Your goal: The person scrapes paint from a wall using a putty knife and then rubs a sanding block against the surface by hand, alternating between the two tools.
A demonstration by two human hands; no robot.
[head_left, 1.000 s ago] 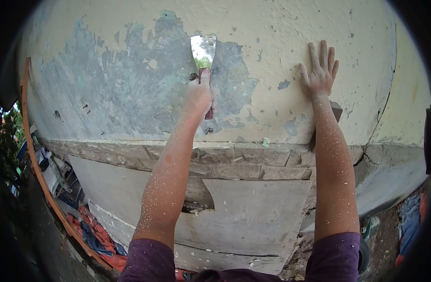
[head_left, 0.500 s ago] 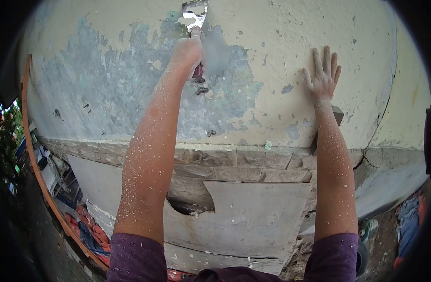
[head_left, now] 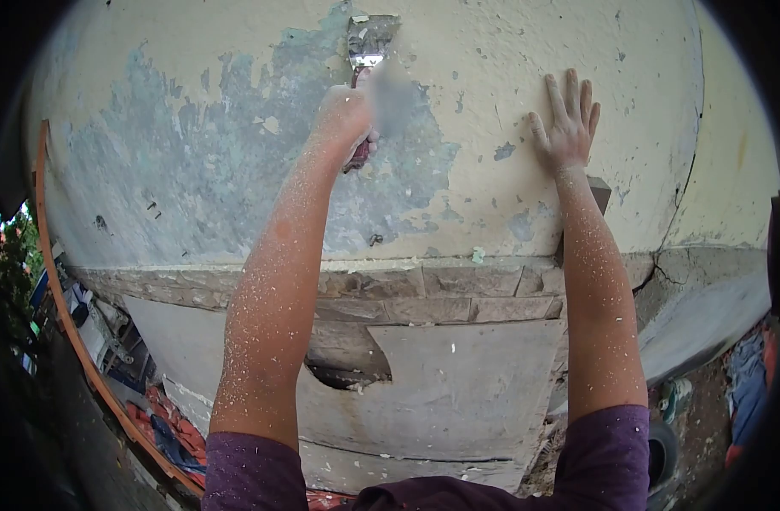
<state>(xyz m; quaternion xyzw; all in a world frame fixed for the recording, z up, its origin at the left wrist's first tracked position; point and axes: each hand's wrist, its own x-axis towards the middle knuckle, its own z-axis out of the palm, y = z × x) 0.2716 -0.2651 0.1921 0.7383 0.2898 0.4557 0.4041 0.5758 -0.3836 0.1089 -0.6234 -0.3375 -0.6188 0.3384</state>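
Note:
My left hand is wrapped round the dark red handle of a paint scraper. Its wide metal blade points up the wall, lying at the upper edge of a bare grey-blue patch, with paint flakes on it. Cream paint, chipped in places, surrounds that patch. Farther right, my right hand rests flat on the cream paint with its fingers spread, holding nothing. Pale dust and flakes cover both hands and forearms.
A stone ledge runs below the painted wall, with a broken grey panel under it. Behind my right forearm is a dark block. An orange-brown strip curves along the left. Cloths and a tyre lie lower right.
The scraper and my left hand sit slightly lower and farther right in view. The blade now looks duller and its angle has changed. My right hand stays flat on the wall as the view shifts.

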